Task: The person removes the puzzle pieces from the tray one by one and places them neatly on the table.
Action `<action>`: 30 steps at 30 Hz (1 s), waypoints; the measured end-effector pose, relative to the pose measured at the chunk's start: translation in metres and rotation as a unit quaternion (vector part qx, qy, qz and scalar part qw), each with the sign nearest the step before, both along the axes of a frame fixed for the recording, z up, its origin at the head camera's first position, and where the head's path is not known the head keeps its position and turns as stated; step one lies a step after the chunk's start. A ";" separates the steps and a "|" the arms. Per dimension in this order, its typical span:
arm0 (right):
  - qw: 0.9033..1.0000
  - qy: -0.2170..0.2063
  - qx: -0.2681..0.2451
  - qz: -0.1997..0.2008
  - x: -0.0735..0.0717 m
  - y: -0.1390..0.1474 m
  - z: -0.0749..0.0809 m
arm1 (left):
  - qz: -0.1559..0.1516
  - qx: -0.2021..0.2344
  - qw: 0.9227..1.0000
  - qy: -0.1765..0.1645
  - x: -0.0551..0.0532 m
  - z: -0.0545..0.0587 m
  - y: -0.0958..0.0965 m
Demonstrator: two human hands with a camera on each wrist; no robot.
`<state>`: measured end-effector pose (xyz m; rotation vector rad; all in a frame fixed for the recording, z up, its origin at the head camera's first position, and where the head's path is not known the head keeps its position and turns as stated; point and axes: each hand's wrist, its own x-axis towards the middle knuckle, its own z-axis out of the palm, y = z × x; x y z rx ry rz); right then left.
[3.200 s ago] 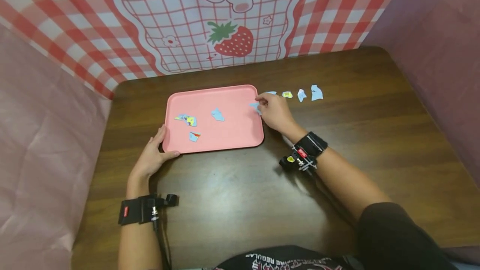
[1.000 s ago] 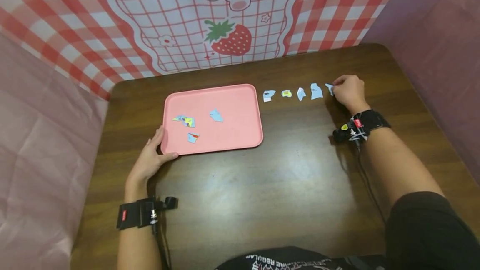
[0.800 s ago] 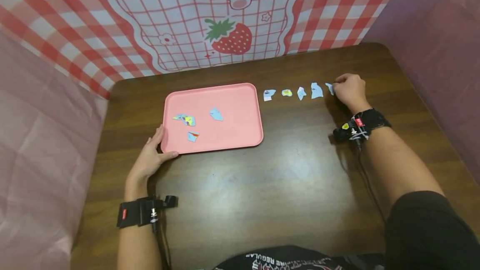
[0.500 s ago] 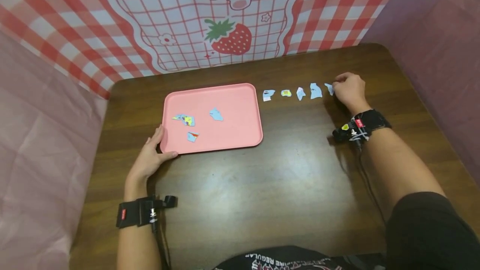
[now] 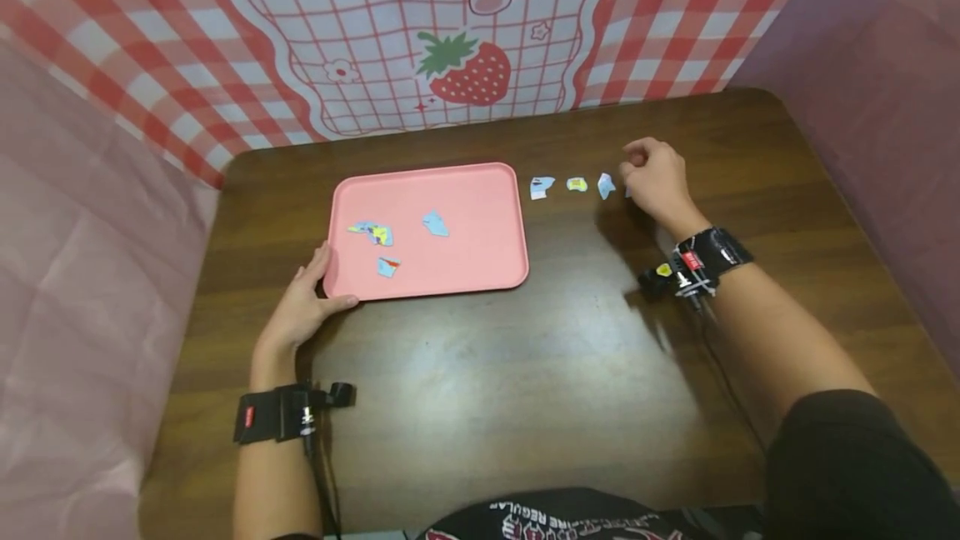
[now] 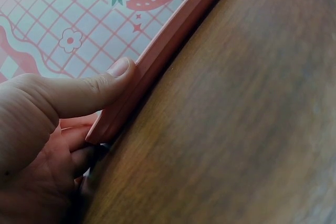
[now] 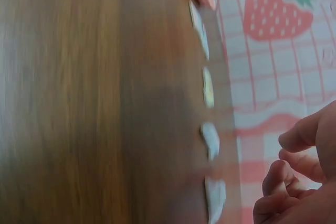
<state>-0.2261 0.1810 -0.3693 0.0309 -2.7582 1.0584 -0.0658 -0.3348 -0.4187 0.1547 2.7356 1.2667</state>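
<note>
Left grip (image 5: 298,307) pinches the tray (image 5: 480,244) by a corner; light pressure should do. Right grip (image 5: 657,183), loosely curled, holds nothing; scraps (image 5: 606,186) beneath and left of it likely want an edge pinch.

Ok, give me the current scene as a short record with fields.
left hand: grips the pink tray at its near-left corner
right hand: over the table, holding nothing visible
on tray: blue-yellow piece (possibly two joined), red-marked blue piece, plain blue piece
right of tray: row of pieces, four visible in right wrist view; others may be hidden
</note>
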 end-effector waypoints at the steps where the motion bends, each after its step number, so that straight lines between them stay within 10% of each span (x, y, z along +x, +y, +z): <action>1: 1.000 0.000 -0.002 0.007 0.002 -0.005 0.001 | -0.002 -0.004 1.000 0.003 0.000 0.000 0.000; 30: 0.972 -0.032 0.002 0.234 0.037 -0.154 0.006 | 0.014 0.002 1.000 -0.015 -0.001 0.000 -0.001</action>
